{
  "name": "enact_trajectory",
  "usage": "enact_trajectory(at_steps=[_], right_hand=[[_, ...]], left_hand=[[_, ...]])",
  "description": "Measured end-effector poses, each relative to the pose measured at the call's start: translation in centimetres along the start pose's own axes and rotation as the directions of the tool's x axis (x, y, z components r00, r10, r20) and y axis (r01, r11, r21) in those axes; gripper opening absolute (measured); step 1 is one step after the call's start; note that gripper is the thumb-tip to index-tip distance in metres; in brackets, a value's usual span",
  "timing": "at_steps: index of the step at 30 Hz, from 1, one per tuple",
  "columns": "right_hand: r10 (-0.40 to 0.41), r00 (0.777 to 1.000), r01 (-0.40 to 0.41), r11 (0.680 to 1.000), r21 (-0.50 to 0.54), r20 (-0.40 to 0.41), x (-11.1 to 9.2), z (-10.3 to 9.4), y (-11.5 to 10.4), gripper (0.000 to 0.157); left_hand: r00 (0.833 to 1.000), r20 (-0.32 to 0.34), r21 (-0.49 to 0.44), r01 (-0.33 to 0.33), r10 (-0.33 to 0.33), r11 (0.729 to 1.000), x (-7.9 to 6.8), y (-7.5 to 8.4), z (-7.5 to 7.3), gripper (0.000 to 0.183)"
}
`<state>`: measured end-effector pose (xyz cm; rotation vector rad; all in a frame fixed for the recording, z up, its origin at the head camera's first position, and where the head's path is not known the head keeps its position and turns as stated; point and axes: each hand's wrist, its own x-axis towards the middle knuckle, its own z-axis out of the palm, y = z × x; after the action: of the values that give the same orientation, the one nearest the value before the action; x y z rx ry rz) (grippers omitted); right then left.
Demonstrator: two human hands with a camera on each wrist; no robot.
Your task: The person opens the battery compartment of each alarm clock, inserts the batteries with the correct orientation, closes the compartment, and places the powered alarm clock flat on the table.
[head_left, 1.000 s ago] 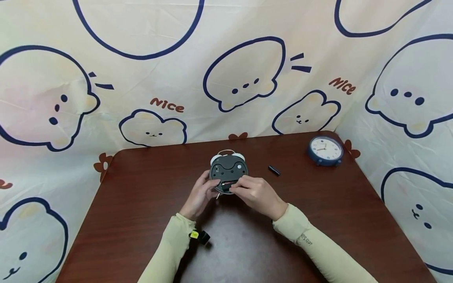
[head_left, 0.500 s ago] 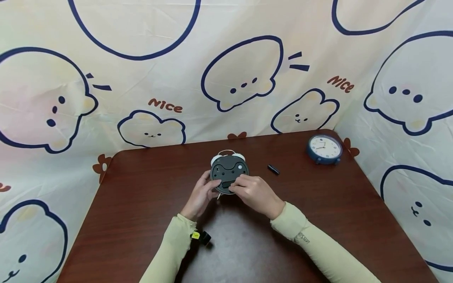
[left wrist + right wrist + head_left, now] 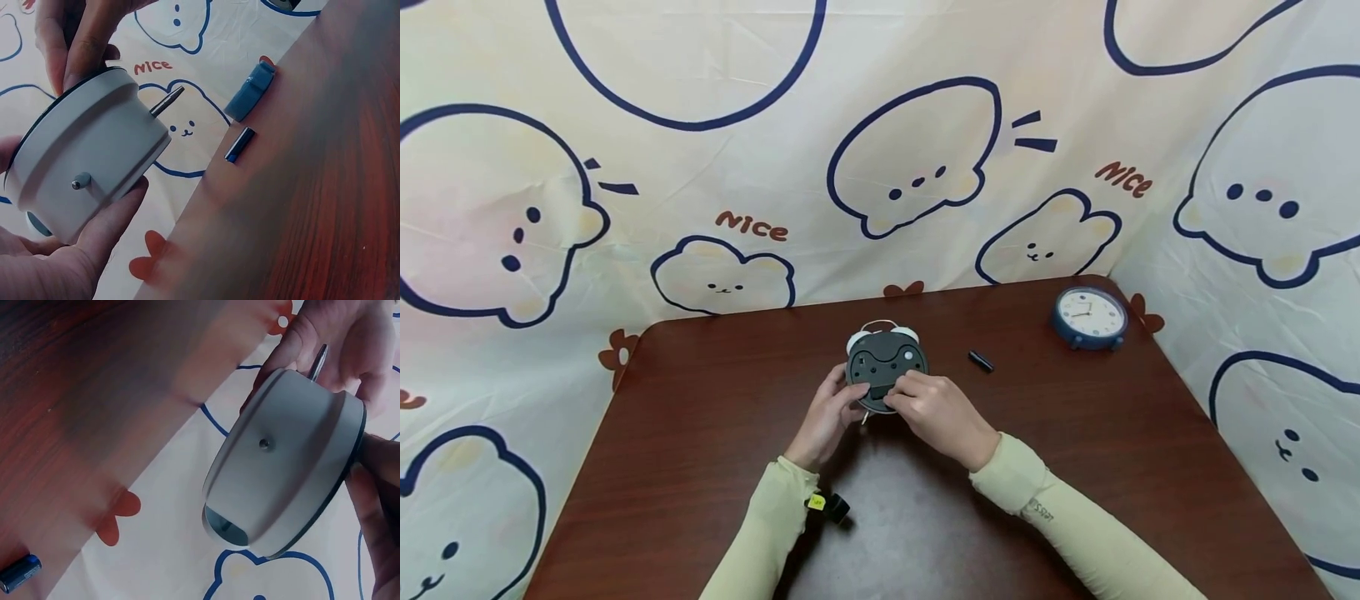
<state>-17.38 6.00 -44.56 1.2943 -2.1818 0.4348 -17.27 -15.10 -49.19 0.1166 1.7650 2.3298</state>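
Note:
A twin-bell alarm clock (image 3: pixel 887 348) is held off the table, its dark back facing up in the head view. My left hand (image 3: pixel 820 427) grips it by the left and lower side. The white casing (image 3: pixel 94 153) and its small metal feet show in the left wrist view. At the lower part of the back, a black battery cover (image 3: pixel 878 392) lies over the compartment. My right hand (image 3: pixel 949 418) has thumb and fingers curled at the cover's right end, seeming to pinch it. Those fingertips are partly hidden; the clock's face is turned away.
A dark battery (image 3: pixel 981 361) lies on the brown table (image 3: pixel 700 467), right of the clock. Farther right stands a blue round clock (image 3: pixel 1090 318), near the back corner. Patterned cloth (image 3: pixel 745 167) hangs behind the table and along its sides.
One second ago the compartment was partly uncovered, with something reddish showing inside; the black cover now lies over it. Both hands keep nearly the same place.

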Motion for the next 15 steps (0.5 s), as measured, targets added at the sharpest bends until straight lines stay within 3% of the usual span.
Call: enact_trajectory(at_steps=[15], right_hand=[[-0.001,0.992,-0.003,1.000,0.028,0.129,-0.12,-0.34,0.07,0.021]], left_hand=[[1.000,-0.015,-0.019,0.001,-0.002,1.000,0.02,-0.09,-0.30,0.050]])
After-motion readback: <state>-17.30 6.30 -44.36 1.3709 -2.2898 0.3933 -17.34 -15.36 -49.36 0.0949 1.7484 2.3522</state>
